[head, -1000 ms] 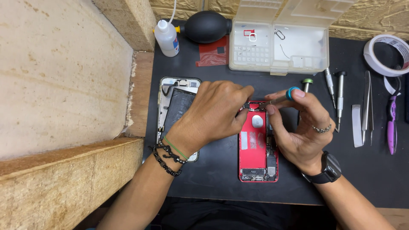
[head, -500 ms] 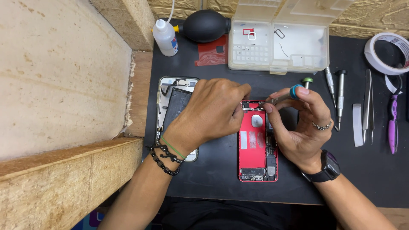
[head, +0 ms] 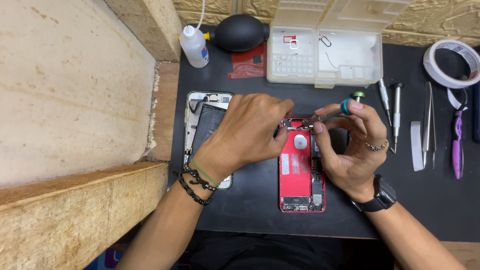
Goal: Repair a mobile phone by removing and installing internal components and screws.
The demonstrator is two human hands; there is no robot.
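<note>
Head view, looking straight down on a dark worktop [head: 250,210] set with phone-repair gear. A red phone body [head: 300,170] lies open near the middle, its insides exposed: small boards and a round grey pad show down its length, so the opening-up is already done and the work now sits at the top edge of the shell. The right hand [head: 352,150] is closed around a small screwdriver with a blue cap [head: 330,115], pinched between thumb and fingers and angled down toward the top edge of the red body. The left hand [head: 250,132] is curled, fingertips pressed on that same top edge; whether it pinches a small part there I cannot tell. Just left of it, partly under the wrist, lies the separated screen assembly [head: 207,125], inner side up, not yet rejoined to the body.

At the far edge stands a clear plastic parts box [head: 325,50] with its lid tipped open. Its compartments hold a red card-tray frame, a thin metal pin and a few tiny pale bits; most cells look bare. Beside it sit a black rubber air blower [head: 240,32] and a small white squeeze bottle [head: 194,46]. Toward the right edge lie spare screwdrivers [head: 390,107], tweezers [head: 427,125] and a roll of white tape [head: 450,62].
</note>
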